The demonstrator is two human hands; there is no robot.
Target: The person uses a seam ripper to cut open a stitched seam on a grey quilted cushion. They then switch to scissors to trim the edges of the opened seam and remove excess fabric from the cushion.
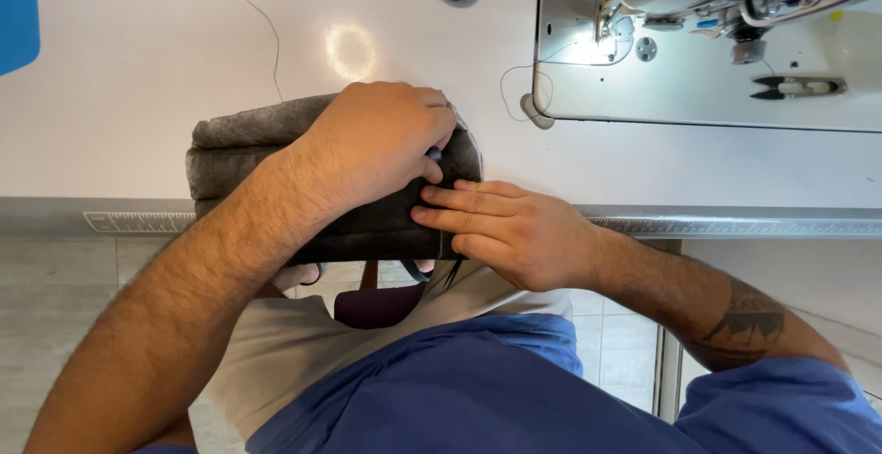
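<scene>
Two hands on folded grey fabric, left hand pinching, right hand flat

Both bare forearms are reaching in from the lower edge and meeting at the centre. The left hand is lying knuckles up, its fingers curled under and pinching at their tips. The right hand is lying flat, palm down, its fingers stretched straight toward the left and touching the left hand's fingertips. The right forearm is showing a dark tattoo near the elbow
</scene>
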